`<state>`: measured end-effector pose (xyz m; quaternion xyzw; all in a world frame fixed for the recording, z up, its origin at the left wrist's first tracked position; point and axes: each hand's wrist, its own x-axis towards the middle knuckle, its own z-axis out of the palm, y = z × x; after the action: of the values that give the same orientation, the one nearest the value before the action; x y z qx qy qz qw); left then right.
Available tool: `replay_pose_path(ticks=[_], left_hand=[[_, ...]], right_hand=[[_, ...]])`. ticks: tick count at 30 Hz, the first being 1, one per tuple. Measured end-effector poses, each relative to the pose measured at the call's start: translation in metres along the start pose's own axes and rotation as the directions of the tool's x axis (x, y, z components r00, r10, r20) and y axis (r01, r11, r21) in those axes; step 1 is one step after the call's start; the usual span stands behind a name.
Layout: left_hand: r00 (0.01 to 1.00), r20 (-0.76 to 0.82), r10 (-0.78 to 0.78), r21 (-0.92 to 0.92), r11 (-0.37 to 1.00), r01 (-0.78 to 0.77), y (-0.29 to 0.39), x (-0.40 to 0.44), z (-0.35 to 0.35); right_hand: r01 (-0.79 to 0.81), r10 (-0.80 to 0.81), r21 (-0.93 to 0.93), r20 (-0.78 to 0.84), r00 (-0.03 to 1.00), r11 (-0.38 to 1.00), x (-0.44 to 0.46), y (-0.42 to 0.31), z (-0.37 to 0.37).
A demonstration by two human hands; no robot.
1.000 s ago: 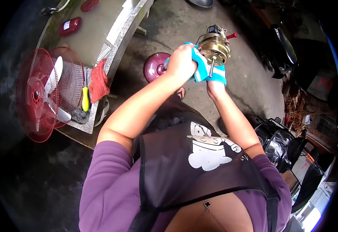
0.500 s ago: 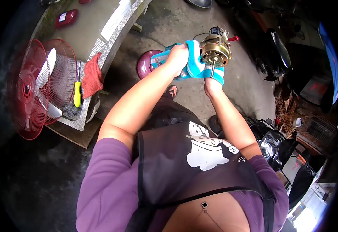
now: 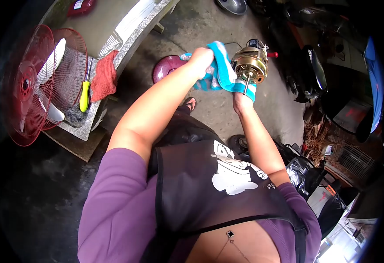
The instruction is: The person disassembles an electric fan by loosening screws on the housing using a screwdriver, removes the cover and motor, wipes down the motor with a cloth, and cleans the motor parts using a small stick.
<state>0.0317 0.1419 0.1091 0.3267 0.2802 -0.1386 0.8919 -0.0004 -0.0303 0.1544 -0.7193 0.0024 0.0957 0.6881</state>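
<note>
Out in front of me is a brass-coloured fan motor [image 3: 250,65] with a metal shaft pointing down towards me. A blue and white striped cloth [image 3: 221,68] lies against its left side and beneath it. My left hand [image 3: 200,61] is closed on the cloth, a little left of the motor. Below the motor is my right hand [image 3: 243,100], with part of the cloth between it and the motor. The fingers of my right hand are hidden behind the cloth and motor. Behind my left forearm sits a round dark-pink base [image 3: 168,68] on the floor.
Red fan grilles [image 3: 25,83] with white blades stand on the stone ledge [image 3: 86,129] at the left. Beside them lie a yellow-handled screwdriver [image 3: 85,96] and a red cloth [image 3: 104,76]. A metal pan [image 3: 233,5] is on the floor. Dark bags and a wire cage [image 3: 354,158] are at right.
The motor is lower in view and slightly further right. My left hand, holding the cloth, has drawn away from the motor, and a fold of cloth now stands up between them.
</note>
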Motion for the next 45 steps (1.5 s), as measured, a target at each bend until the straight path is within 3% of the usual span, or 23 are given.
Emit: replay_pose_path(ticks=[2, 3, 6, 9, 10, 12, 13, 17, 22, 24, 27, 28, 29, 30, 32, 35, 38, 39, 40, 42, 43, 44, 45], left_hand=[[0.996, 0.051, 0.068, -0.286, 0.957, -0.051, 0.004, -0.020, 0.001], [0.997, 0.053, 0.061, -0.287, 0.957, -0.043, 0.001, -0.022, 0.000], [0.962, -0.150, 0.229, -0.086, 0.966, -0.243, -0.009, -0.025, -0.006], [0.897, 0.172, 0.408, 0.116, 0.895, -0.430, 0.002, -0.031, -0.001], [0.919, -0.013, 0.393, 0.173, 0.906, -0.386, 0.002, -0.032, 0.015], [0.945, 0.326, 0.036, 0.212, 0.971, -0.110, 0.026, -0.025, 0.013], [0.940, 0.337, -0.059, 0.283, 0.958, -0.041, 0.037, -0.028, 0.015], [0.957, 0.281, -0.068, 0.446, 0.892, -0.067, 0.035, -0.032, 0.023], [0.951, 0.299, 0.080, 0.507, 0.831, -0.229, 0.021, -0.027, 0.025], [0.860, 0.317, 0.400, 0.713, 0.497, -0.495, 0.011, -0.026, 0.020], [0.897, 0.165, 0.409, 0.674, 0.618, -0.405, -0.004, -0.014, 0.016], [0.921, 0.119, 0.371, 0.373, 0.843, -0.388, -0.012, -0.010, 0.016], [0.946, 0.091, 0.313, 0.015, 0.949, -0.315, -0.013, -0.013, 0.018], [0.949, 0.094, 0.301, 0.006, 0.953, -0.303, -0.014, -0.016, 0.020], [0.979, 0.048, 0.200, -0.265, 0.947, -0.180, -0.017, -0.026, 0.022], [0.972, 0.158, 0.174, -0.269, 0.955, -0.127, -0.017, -0.032, 0.018], [0.967, 0.203, 0.156, -0.281, 0.955, -0.095, -0.016, -0.025, 0.024], [0.893, 0.186, 0.411, -0.102, 0.912, -0.398, -0.021, -0.006, 0.027], [0.744, 0.218, 0.632, 0.078, 0.748, -0.659, -0.025, 0.011, 0.028], [0.801, 0.479, 0.359, 0.294, 0.795, -0.531, -0.003, 0.034, 0.034], [0.821, 0.556, 0.128, 0.263, 0.910, -0.320, -0.001, 0.042, 0.036], [0.771, 0.629, -0.099, 0.254, 0.964, -0.084, 0.016, 0.041, 0.041], [0.763, 0.630, -0.141, 0.319, 0.944, -0.089, 0.030, 0.033, 0.041]], right_hand=[[0.037, -0.036, -0.005, 0.038, 0.999, 0.999, 0.005, -0.002, 0.000], [0.022, -0.021, -0.018, 0.060, 0.998, 1.000, 0.005, -0.001, -0.004], [0.010, -0.011, 0.009, 0.088, 0.996, 1.000, -0.001, -0.001, -0.007], [0.004, -0.003, -0.009, 0.056, 0.998, 1.000, 0.000, 0.005, -0.009], [0.003, -0.002, -0.012, 0.055, 0.998, 1.000, 0.000, 0.006, -0.010], [-0.037, 0.036, 0.042, 0.043, 0.998, 0.998, -0.001, 0.004, -0.010], [-0.034, 0.032, 0.035, 0.041, 0.999, 0.999, -0.001, 0.001, -0.010], [-0.052, 0.053, -0.057, 0.023, 0.998, 0.997, 0.007, -0.004, -0.017], [-0.083, 0.082, -0.060, -0.016, 0.997, 0.995, 0.004, 0.000, -0.020], [-0.084, 0.085, -0.027, 0.066, 0.994, 0.996, -0.001, 0.000, -0.025], [-0.207, 0.203, 0.235, 0.042, 0.978, 0.950, -0.007, 0.002, -0.020], [-0.265, 0.273, 0.215, -0.011, 0.962, 0.940, -0.009, 0.001, -0.019], [-0.361, 0.380, 0.422, 0.042, 0.924, 0.832, -0.005, -0.009, -0.016], [-0.436, 0.469, 0.600, 0.112, 0.876, 0.671, -0.002, -0.015, -0.015], [-0.489, 0.494, 0.639, 0.191, 0.848, 0.594, 0.003, -0.016, -0.025], [-0.521, 0.483, 0.566, 0.232, 0.844, 0.639, 0.006, -0.024, -0.032], [-0.494, 0.491, 0.444, 0.130, 0.861, 0.748, 0.003, -0.017, -0.051], [-0.496, 0.496, 0.449, 0.128, 0.859, 0.743, 0.005, -0.017, -0.048], [-0.493, 0.494, 0.450, 0.124, 0.860, 0.744, 0.008, -0.019, -0.043], [-0.518, 0.491, 0.435, 0.184, 0.852, 0.736, 0.010, -0.021, -0.035], [-0.529, 0.483, 0.415, 0.218, 0.848, 0.741, 0.010, -0.019, -0.036], [-0.526, 0.481, 0.416, 0.217, 0.850, 0.742, 0.010, -0.022, -0.032], [-0.517, 0.514, 0.425, 0.132, 0.847, 0.743, 0.010, -0.027, -0.026]])
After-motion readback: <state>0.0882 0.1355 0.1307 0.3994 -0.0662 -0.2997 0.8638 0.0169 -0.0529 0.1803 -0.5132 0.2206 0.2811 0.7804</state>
